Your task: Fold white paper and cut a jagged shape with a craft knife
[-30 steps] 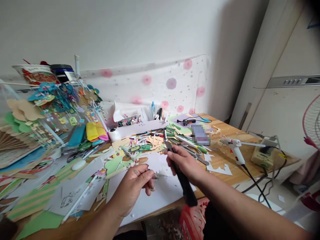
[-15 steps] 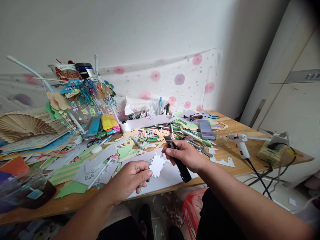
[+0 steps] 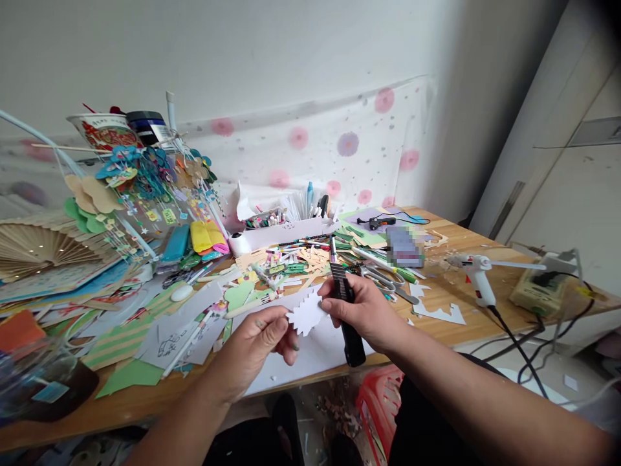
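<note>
Thumb and fingers of my left hand (image 3: 264,336) pinch the left edge of a white paper cutout (image 3: 305,312) with a jagged, toothed outline. My right hand (image 3: 361,307) is closed around a black-handled tool (image 3: 352,343) with a striped, ridged upper end; its exact kind is unclear. The right thumb and fingertips are at the cutout's right edge, and I cannot tell whether they grip it. Below both hands lies a white paper sheet (image 3: 284,369) at the table's front edge.
Paper scraps and pens cover the wooden table (image 3: 449,278). A white glue gun (image 3: 478,278) stands at right beside a power strip (image 3: 543,285). A cup of dark liquid (image 3: 53,388) is at the front left. Hanging ornaments (image 3: 155,175) and a pen box (image 3: 291,230) are behind.
The paper cutout has turned and tilted between my hands. My right hand and the black tool have come nearer the cutout, with the tool more upright. The view has shifted slightly.
</note>
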Tool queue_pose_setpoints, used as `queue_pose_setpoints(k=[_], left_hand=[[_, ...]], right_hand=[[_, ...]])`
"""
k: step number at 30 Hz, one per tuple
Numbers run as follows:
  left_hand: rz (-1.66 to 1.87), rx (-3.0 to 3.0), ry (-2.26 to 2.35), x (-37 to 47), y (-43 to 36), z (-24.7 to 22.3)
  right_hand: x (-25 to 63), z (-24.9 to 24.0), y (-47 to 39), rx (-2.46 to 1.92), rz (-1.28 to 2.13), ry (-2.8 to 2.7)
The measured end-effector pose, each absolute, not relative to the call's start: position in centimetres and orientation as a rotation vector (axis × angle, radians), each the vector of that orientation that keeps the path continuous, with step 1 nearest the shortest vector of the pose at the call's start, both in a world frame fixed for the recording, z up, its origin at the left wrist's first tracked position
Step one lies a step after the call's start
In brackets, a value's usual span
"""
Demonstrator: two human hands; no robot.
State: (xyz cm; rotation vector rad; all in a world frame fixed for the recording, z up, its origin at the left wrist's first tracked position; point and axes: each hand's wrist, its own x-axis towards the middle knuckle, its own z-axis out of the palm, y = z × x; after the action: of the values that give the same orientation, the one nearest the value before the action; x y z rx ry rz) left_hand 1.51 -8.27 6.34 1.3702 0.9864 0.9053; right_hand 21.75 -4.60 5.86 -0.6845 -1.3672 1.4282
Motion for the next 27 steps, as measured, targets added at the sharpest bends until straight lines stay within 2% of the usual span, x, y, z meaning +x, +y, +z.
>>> queue_pose_setpoints(k=[6,10,12,17,19,24,27], left_hand=[[1.098,1.147,0.936,4.5,-8.1,5.0],[1.235,0.98,0.962,5.6,-7.8,4.8],[1.268,0.938,0.971,5.7,-7.6,5.0],[1.263,0.875,1.006,5.8,-7.8,5.3],[1.251,0.865,1.025,5.9,-7.9,5.2],[1.143,0.961,0.971,5.7,-8.0,4.9],[1.119,0.931,0.974,5.5,-8.1,4.9]], right_hand=[[20.9,4.6,-4.9,-0.749,1.326,-1.367],[21.3,4.3,-4.7,-0.746,1.272,-1.563],[22.0,4.7,-4.5,-0.765,1.074,-1.747],[23.0,5.1,-4.4,-0.787,0.334,-2.166],[22.9,5.0,-4.6,-0.797,0.184,-2.194],[23.0,4.7,-4.4,-0.957,0.289,-2.191],[23.5,3.6,-2.8,-1.253,0.193,-2.375]])
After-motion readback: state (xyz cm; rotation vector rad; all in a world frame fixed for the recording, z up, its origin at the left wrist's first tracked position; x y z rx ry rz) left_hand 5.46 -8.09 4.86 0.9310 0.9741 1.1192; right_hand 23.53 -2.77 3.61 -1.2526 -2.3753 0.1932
